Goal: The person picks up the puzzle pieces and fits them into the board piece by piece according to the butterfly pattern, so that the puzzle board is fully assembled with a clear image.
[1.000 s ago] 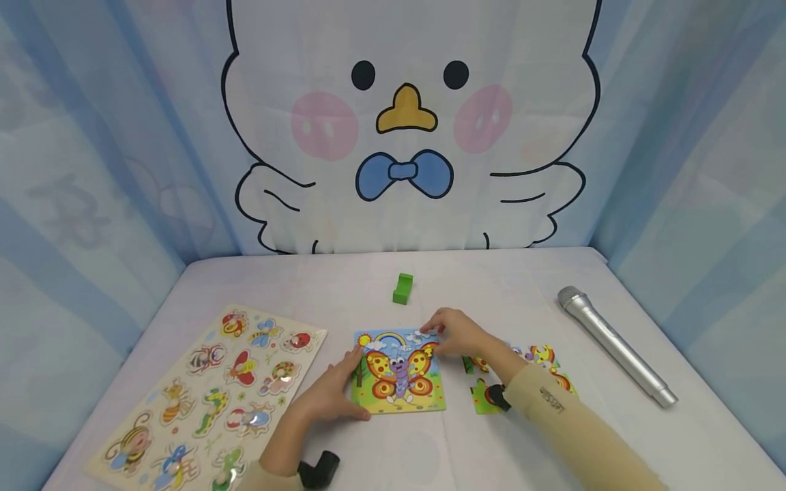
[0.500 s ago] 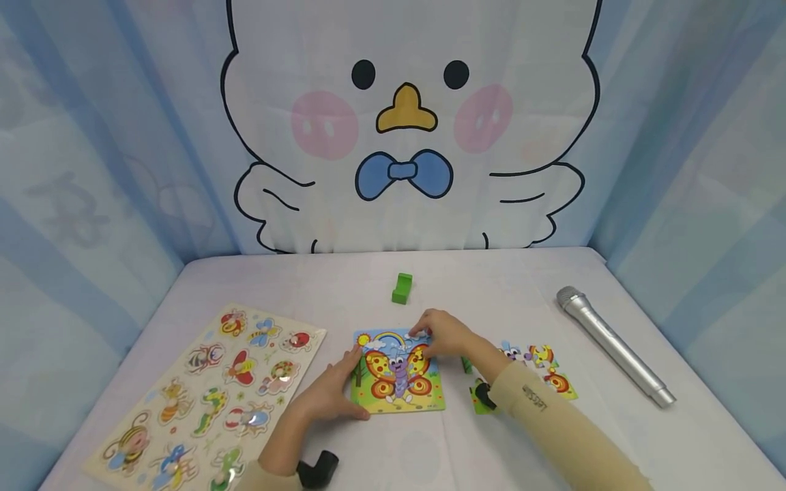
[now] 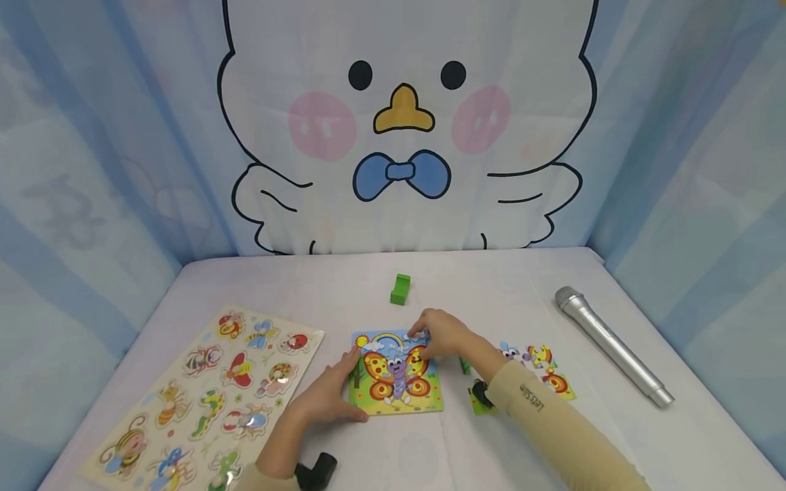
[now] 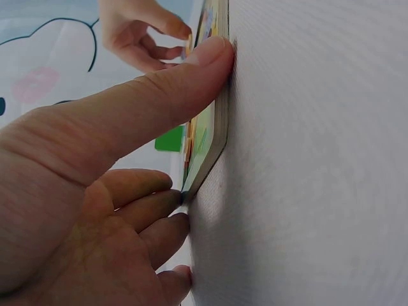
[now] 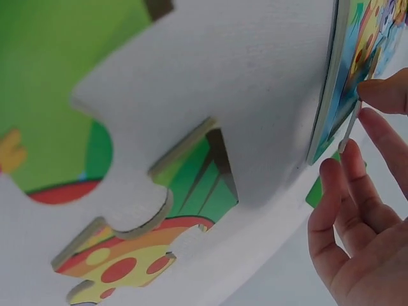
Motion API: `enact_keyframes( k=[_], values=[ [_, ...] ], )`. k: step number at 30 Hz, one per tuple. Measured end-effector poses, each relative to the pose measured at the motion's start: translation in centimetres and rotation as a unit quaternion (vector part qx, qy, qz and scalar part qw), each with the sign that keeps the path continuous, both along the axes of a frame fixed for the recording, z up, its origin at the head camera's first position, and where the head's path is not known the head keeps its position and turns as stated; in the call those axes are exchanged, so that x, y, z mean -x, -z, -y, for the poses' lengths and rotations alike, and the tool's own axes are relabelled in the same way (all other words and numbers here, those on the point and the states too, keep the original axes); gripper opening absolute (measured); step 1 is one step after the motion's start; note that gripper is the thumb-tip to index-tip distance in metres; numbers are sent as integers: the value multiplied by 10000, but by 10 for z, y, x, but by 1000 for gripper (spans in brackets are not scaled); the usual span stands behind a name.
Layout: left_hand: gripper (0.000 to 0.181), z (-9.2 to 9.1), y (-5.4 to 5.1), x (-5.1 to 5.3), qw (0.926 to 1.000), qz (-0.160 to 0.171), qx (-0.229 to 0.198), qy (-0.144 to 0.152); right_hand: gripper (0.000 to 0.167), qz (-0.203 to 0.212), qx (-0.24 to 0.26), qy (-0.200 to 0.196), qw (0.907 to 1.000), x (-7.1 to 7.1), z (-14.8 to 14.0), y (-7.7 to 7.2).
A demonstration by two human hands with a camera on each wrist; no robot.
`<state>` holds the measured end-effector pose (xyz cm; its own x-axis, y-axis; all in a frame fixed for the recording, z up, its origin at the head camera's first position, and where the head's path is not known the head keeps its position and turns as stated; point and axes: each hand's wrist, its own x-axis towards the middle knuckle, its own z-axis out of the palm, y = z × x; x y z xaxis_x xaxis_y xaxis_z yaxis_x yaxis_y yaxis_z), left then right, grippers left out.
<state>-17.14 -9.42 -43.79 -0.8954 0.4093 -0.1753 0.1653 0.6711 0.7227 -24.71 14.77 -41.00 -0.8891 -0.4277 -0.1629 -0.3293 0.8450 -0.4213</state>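
Pinching puzzle piece (image 5: 350,127) with right hand (image 3: 447,335), lower centre of frame; bracing butterfly board (image 3: 399,406) with spread left hand (image 3: 325,397) — best lowered level.

On table (image 3: 503,293): puzzle board (image 3: 399,399), centre | picture sheet (image 3: 242,392) left | loose puzzle pieces (image 3: 555,382) right, microphone (image 3: 614,348) farther right | block (image 3: 400,290) beyond board | left hand (image 3: 331,395) at board's left edge | right hand (image 3: 446,334) over far right corner, puzzle piece (image 5: 350,126) between its fingers | backdrop (image 3: 402,221) behind

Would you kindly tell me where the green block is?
In the head view, the green block lies near centre, beyond the butterfly board and right hand.
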Motion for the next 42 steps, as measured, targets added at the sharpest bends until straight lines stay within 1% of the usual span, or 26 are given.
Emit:
enact_keyframes(
  k=[8,15,25,32,35,42],
  values=[
    [107,1,0,0,10000,23,-30,-25,32,36,-87,-101,9999,2,1,1],
    [107,0,1,1,10000,22,-27,-9,32,-24,-221,-180,9996,2,2,2],
    [107,0,-1,-1,10000,7,-32,-5,34,-57,-345,-230,9991,0,3,2],
    [107,0,-1,0,10000,6,-21,-8,32,-105,-57,-254,9996,-3,1,2],
    [107,0,-1,1,10000,-1,-5,0,31,-118,131,-185,9997,-4,-2,3],
    [107,0,0,0,10000,-54,-32,44,34,213,797,155,9965,-6,-11,2]
  ],
)
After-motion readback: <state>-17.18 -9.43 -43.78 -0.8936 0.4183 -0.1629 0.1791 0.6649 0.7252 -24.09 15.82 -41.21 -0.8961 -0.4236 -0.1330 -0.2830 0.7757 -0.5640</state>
